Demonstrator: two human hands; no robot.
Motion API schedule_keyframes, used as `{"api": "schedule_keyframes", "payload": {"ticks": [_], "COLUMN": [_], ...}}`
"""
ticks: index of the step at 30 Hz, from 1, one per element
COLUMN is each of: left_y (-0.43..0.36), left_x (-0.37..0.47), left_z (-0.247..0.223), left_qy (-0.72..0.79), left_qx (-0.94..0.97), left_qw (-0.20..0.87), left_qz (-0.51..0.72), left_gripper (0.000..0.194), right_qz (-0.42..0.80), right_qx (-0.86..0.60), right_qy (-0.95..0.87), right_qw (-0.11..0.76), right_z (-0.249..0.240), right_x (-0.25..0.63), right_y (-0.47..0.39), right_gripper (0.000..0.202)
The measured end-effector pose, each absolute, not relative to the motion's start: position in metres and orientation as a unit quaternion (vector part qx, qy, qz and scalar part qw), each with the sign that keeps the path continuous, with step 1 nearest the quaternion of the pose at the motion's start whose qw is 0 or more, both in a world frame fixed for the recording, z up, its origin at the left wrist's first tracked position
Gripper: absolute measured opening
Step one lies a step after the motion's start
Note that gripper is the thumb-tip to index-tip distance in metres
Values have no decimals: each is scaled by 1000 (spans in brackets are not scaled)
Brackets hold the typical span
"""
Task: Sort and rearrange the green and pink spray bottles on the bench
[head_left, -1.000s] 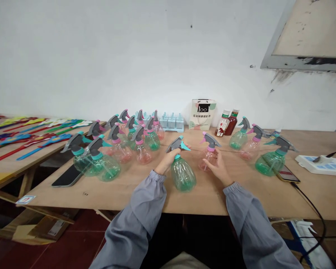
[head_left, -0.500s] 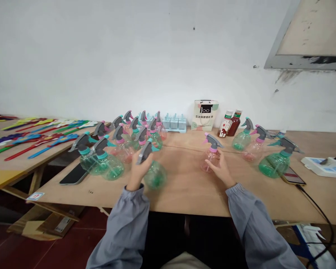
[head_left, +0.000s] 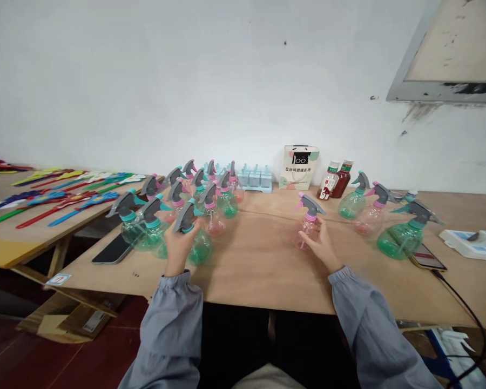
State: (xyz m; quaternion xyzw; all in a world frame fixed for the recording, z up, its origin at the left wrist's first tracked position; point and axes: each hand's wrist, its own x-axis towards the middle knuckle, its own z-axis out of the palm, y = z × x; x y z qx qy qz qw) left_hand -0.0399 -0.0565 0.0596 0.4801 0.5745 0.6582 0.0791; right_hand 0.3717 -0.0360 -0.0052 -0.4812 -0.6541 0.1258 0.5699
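My left hand (head_left: 180,246) is wrapped round the neck of a green spray bottle (head_left: 200,248) with a grey and teal trigger head. This bottle stands close to a cluster of pink and green spray bottles (head_left: 228,204) on the left of the table. My right hand (head_left: 323,246) grips the side of a pink spray bottle (head_left: 303,237) whose grey and pink head points left. Right of that hand stand a green spray bottle (head_left: 351,205), a pink one (head_left: 366,219) and a nearer green one (head_left: 399,240).
Along the wall are pale blue ice-pop moulds (head_left: 260,180), a paper bag (head_left: 297,175) and two sauce-like bottles (head_left: 340,183). One phone (head_left: 112,250) lies left, another (head_left: 428,256) right, near a power strip (head_left: 470,243). Colourful hand-shaped sticks (head_left: 81,208) cover the left table.
My left hand has moved left with the green spray bottle, up to the cluster. My right hand stays at the pink spray bottle. The view has shifted slightly.
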Motion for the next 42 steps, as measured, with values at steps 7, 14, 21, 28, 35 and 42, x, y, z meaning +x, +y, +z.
{"api": "schedule_keyframes", "payload": {"ticks": [7, 14, 21, 28, 35, 42], "left_y": [-50, -82, -100, -64, -53, -41], "left_x": [-36, -24, 101, 191, 163, 131], "left_z": [46, 46, 75, 78, 80, 92], "left_qy": [557, 465, 392, 389, 345, 284], "left_qx": [486, 346, 673, 675, 630, 626], "left_qw": [38, -208, 111, 333, 411, 514], "left_qz": [673, 788, 617, 531, 561, 513], "left_gripper": [48, 54, 48, 77, 22, 21], "right_qz": [124, 69, -14, -23, -173, -239], "right_qx": [-478, -493, -497, -471, -502, -693], "right_qy": [-655, -654, -690, -746, -575, -259], "right_qw": [572, 569, 526, 471, 622, 629], "right_z": [-7, -9, -13, -17, 26, 47], "right_x": [372, 370, 340, 323, 399, 562], "right_y": [-35, -35, -48, -69, -96, -79], "right_gripper": [74, 77, 64, 68, 51, 81]}}
